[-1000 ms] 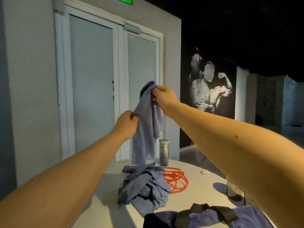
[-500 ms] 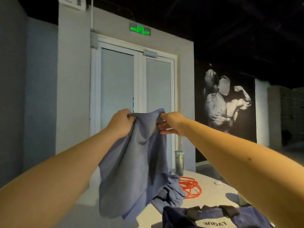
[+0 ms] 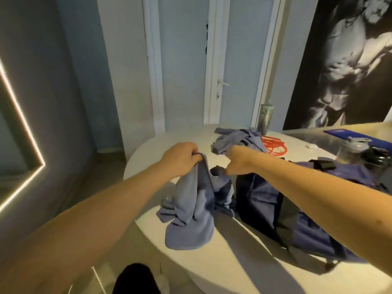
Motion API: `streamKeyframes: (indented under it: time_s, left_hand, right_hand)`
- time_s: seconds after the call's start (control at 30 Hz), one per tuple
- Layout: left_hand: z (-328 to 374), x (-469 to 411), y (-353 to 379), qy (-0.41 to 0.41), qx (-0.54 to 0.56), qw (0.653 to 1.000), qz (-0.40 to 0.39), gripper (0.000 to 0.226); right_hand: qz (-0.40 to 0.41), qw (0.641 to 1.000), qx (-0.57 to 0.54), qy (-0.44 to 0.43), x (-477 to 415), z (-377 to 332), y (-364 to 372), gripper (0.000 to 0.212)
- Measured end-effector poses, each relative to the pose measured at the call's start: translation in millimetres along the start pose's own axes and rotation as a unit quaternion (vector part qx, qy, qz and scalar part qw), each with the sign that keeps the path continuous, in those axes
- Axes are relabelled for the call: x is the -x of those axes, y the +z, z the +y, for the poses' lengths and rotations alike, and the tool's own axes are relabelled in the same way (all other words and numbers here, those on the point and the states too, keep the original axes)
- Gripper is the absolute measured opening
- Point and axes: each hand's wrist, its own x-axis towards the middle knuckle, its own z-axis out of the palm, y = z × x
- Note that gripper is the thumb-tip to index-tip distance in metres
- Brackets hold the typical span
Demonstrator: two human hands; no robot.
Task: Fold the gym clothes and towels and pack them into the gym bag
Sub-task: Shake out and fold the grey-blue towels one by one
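A bright light strip (image 3: 21, 124) runs along the wall on the far left.

The left grip (image 3: 180, 160), a bare hand, is held above the round white surface (image 3: 233, 262). Its fingers are curled tight around the top edge of a blue towel (image 3: 191, 209). The towel hangs down from there in soft folds. Its bottom part lies bunched on the surface, near the front edge.

Behind, there is a white door (image 3: 184, 60).

The right grip (image 3: 239, 160), the other bare hand, is just beside the left one. Its fingers are curled too, and they pinch another bit of the same towel's top edge. So both hands hold the towel up, with a dip of cloth between them.

Farther back on the surface sits a messy pile of blue clothes (image 3: 235, 139). An orange cord (image 3: 274, 146) lies in loops next to the pile. A tall cup (image 3: 265, 117) stands upright behind them.

The dark blue gym bag (image 3: 265, 200) lies on the surface just to the right of the towel, under the right arm. The towel is outside the bag.

A clear bottle (image 3: 350, 149) stands past the bag. A big black and white poster (image 3: 350, 60) covers the wall on the right.
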Motion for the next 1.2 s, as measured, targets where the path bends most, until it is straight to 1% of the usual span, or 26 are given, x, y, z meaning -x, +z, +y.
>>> streamKeyframes:
  time_s: [0.03,0.07,0.1,0.13,0.17,0.2,0.23,0.3,0.33,0.37,0.43,0.47,0.5,0.57,0.63,0.67,0.7,0.73,0.8,0.83,0.9,0.93,1.03,1.07,1.1,1.2]
  left_hand:
    - [-3.0,2.3,3.7,-0.015,0.024,1.000,-0.008,0.023]
    - [-5.4,4.3,5.7,-0.027,0.049,0.998,-0.014,0.025]
    - [-7.3,5.1,6.3,-0.040,0.070,0.997,-0.018,0.026]
    - [-8.9,5.3,5.7,-0.052,0.092,0.994,-0.021,0.026]
    - [-10.2,5.3,4.3,-0.065,0.118,0.990,-0.026,0.026]
    - [-11.3,5.0,2.0,-0.074,0.143,0.986,-0.031,0.025]
    - [-11.9,5.5,-0.8,-0.077,0.162,0.983,-0.036,0.025]
    - [-14.6,10.2,-6.2,-0.073,0.192,0.977,-0.060,0.027]
    - [-17.5,14.3,-7.6,-0.072,0.210,0.971,-0.085,0.028]
    - [-21.7,19.0,-8.5,-0.072,0.219,0.966,-0.119,0.030]
    - [-36.0,28.4,-6.7,-0.073,0.195,0.959,-0.191,0.035]
    - [-44.8,31.2,-4.3,-0.074,0.174,0.958,-0.215,0.037]
    - [-52.7,33.1,-2.1,-0.078,0.160,0.958,-0.224,0.039]
    - [-63.1,32.7,-2.8,-0.100,0.180,0.960,-0.188,0.031]
    - [-66.1,29.7,-9.1,-0.109,0.250,0.957,-0.104,0.019]
    - [-64.7,27.1,-12.6,-0.104,0.273,0.954,-0.063,0.017]
    - [-60.1,25.3,-17.0,-0.092,0.271,0.958,-0.033,0.017]
    - [-54.1,22.9,-20.1,-0.074,0.246,0.966,-0.014,0.018]
    - [-37.2,19.7,-22.9,-0.035,0.198,0.980,0.005,0.017]
    - [-28.9,18.8,-23.3,-0.020,0.190,0.982,0.008,0.016]
    - [-17.4,16.5,-23.3,-0.002,0.181,0.983,0.011,0.011]
    - [-14.6,15.1,-23.0,0.001,0.176,0.984,0.014,0.010]
    - [-12.9,14.5,-22.0,-0.016,0.182,0.983,0.030,0.011]
    - [-13.3,14.6,-21.4,-0.019,0.190,0.981,0.033,0.014]
    - [-13.2,15.2,-21.0,-0.020,0.196,0.980,0.036,0.015]
    - [-11.1,16.9,-20.7,-0.014,0.198,0.980,0.029,0.014]
  right_hand:
    - [0.035,0.997,-0.029,-0.060,1.1,-3.5,6.7,0.059]
    - [0.050,0.986,-0.100,-0.127,5.1,-7.6,12.7,0.075]
    - [0.047,0.966,-0.180,-0.182,8.3,-11.3,17.5,0.086]
    - [0.035,0.948,-0.235,-0.211,10.3,-16.7,20.8,0.091]
    - [0.033,0.941,-0.259,-0.215,7.9,-19.3,24.6,0.091]
    - [0.049,0.942,-0.257,-0.208,4.9,-21.5,26.3,0.085]
    - [0.079,0.949,-0.230,-0.202,1.1,-21.6,25.7,0.073]
    - [0.151,0.952,-0.175,-0.202,-5.4,-19.1,20.2,0.037]
    - [0.177,0.947,-0.178,-0.201,-7.5,-16.9,17.1,0.025]
    - [0.193,0.941,-0.201,-0.194,-9.2,-14.3,13.6,0.019]
    - [0.218,0.930,-0.244,-0.170,-9.7,-9.3,6.8,0.015]
    - [0.230,0.926,-0.257,-0.155,-9.1,-6.2,3.1,0.014]
    - [0.240,0.925,-0.262,-0.136,-9.9,-2.1,0.4,0.013]
    - [0.254,0.931,-0.246,-0.095,-12.1,8.0,-3.9,0.012]
    - [0.255,0.945,-0.195,-0.067,-16.5,16.9,-3.5,0.013]
    - [0.242,0.951,-0.178,-0.071,-17.2,18.5,-2.4,0.019]
    - [0.219,0.954,-0.181,-0.091,-17.2,17.1,-0.8,0.032]
    - [0.190,0.952,-0.207,-0.123,-14.7,13.0,0.4,0.047]
    - [0.124,0.930,-0.287,-0.192,-8.2,-0.5,2.7,0.070]
    - [0.098,0.918,-0.320,-0.211,-6.1,-7.7,3.3,0.075]
    - [0.081,0.911,-0.343,-0.215,-4.4,-17.4,3.3,0.075]
    - [0.090,0.914,-0.337,-0.209,-2.8,-19.6,1.1,0.069]
    - [0.128,0.932,-0.277,-0.194,4.3,-19.4,-9.1,0.038]
    - [0.126,0.934,-0.269,-0.197,5.8,-19.5,-11.4,0.032]
    - [0.114,0.934,-0.273,-0.202,7.5,-20.9,-12.8,0.031]
    - [0.065,0.923,-0.318,-0.208,8.5,-26.7,-14.5,0.053]
